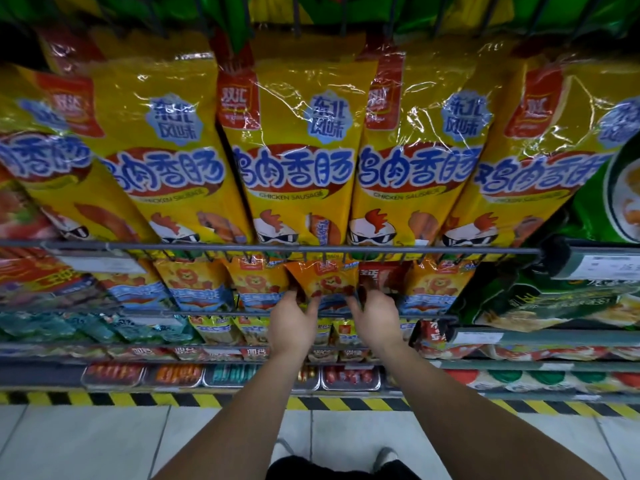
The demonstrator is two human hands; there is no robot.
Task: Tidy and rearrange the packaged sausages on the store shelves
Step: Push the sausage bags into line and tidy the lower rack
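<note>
Single view, worn on the person's head. It faces the store shelves square on and tilts steeply down. The floor tiles (104, 441), a yellow-and-black striped strip (114, 399) and the person's shoes (386, 457) fall inside the bottom edge.

Range is close: the large yellow sausage packs (301, 161) fill the upper half. The lens is wide, so those packs fan outward toward the side edges. A grey shelf rail (207, 247) crosses at mid-height.

Both forearms enter from the bottom edge and run forward. The left hand (291, 323) and right hand (375, 320) grip a small orange pack (323, 278) near the frame's centre.
</note>
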